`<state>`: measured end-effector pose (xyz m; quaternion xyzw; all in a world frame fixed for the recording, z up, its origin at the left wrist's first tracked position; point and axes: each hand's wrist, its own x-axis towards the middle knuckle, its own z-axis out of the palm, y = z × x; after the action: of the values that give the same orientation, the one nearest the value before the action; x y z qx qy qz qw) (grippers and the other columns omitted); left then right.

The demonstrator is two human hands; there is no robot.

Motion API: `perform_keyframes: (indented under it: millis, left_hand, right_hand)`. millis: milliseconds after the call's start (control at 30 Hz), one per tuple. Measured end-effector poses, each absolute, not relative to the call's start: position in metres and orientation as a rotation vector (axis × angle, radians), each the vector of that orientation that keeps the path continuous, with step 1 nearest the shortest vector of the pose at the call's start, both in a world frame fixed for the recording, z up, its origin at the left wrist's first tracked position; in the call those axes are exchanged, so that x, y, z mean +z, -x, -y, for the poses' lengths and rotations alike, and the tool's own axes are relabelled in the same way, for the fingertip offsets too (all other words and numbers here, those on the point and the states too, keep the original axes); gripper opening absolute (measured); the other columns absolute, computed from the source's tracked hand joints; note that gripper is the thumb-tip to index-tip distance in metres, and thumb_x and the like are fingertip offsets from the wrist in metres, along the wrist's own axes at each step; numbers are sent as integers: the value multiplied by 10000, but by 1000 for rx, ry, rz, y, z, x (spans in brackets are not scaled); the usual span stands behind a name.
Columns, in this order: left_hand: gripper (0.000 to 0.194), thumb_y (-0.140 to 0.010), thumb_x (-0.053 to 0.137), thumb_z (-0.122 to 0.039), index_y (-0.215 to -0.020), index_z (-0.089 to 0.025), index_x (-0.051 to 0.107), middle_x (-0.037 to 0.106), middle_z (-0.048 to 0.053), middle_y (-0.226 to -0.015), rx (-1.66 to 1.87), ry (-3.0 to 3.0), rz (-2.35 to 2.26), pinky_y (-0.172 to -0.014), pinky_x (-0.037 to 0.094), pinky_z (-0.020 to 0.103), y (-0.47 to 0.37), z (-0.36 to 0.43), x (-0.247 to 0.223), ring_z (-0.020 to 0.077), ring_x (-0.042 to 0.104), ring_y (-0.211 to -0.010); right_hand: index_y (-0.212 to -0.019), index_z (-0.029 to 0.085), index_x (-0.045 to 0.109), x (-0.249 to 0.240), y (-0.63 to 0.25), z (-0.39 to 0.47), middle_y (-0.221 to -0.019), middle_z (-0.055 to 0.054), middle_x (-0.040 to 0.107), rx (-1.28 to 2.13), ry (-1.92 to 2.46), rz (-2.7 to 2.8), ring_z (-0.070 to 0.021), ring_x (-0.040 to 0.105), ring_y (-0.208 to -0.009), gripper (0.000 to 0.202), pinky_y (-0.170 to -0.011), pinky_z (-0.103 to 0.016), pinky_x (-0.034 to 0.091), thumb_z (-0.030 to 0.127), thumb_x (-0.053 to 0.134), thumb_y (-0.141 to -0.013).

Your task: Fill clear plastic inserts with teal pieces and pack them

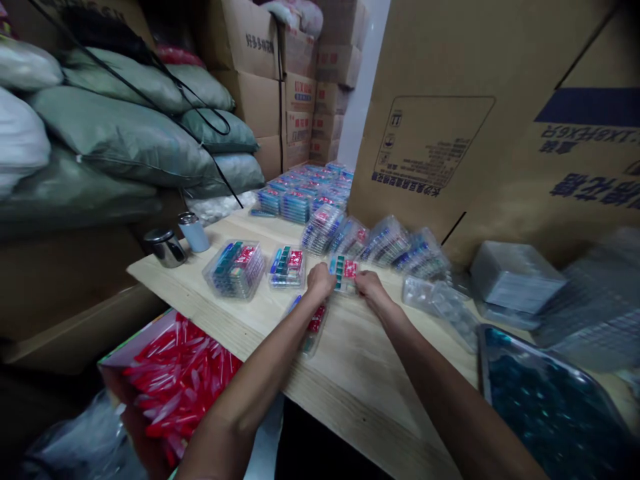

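Note:
A clear plastic tray (344,275) holding a row of dark green pieces and a red packet lies flat between my two hands. My left hand (321,281) is closed at its left edge, and my right hand (369,284) is closed at its right edge. Under my left forearm, a similar filled tray (314,323) is partly hidden. Left of my left hand sits a short stack of filled trays (287,267), with a taller stack (235,270) beyond it. Fanned stacks of filled trays (387,241) lean just behind my hands.
Clear trays (517,273) are piled on the right, behind a metal tray of dark green pieces (545,393). A box of red pens (180,373) stands below the table's left edge. Two metal containers (167,248) stand at the left corner. A large carton (480,133) rises behind.

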<state>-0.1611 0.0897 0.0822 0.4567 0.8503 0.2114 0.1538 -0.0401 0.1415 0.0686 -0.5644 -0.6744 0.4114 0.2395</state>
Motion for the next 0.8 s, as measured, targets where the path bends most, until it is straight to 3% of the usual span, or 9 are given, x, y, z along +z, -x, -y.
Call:
perform_keyframes:
  millis: [167,367,567,800]
  left_hand:
    - [384,-863,609,-274,-1227,-159,653,731,81,-1102,721,-1395,-2404,-820,481,249,184,-50,106,208,668,-1006]
    - [356,-819,627,-277,-1150,-171,702,742,54,-924,709,-1442,-2375,-774,494,281,211,37,92,216,673,-849]
    - [451,-837,614,-233,-1283,-166,621,698,131,-1189,669,-1238,-2443,-922,489,315,204,71,52,252,663,-1060]
    - [471,-855,578,-196,-1319,-126,542,701,135,-1180,1114,-1152,-2323,-886,515,309,186,69,55,226,680,-1013]
  right_hand:
    - [-1079,126,673,84,41,-112,-743,-30,687,1312,1400,1705,-129,616,-619,367,-544,-203,439,229,650,-728]
    - [-973,186,694,54,47,-28,-789,-31,703,1515,1151,1770,-184,643,-722,257,-620,-248,481,264,680,-729]
    - [-835,193,682,31,53,5,-838,-65,715,1387,1344,1896,-248,648,-900,163,-714,-265,484,147,665,-680]
    - [-1073,215,665,37,48,-6,-965,-50,731,1560,1172,1713,-221,661,-900,348,-740,-276,510,230,612,-729]
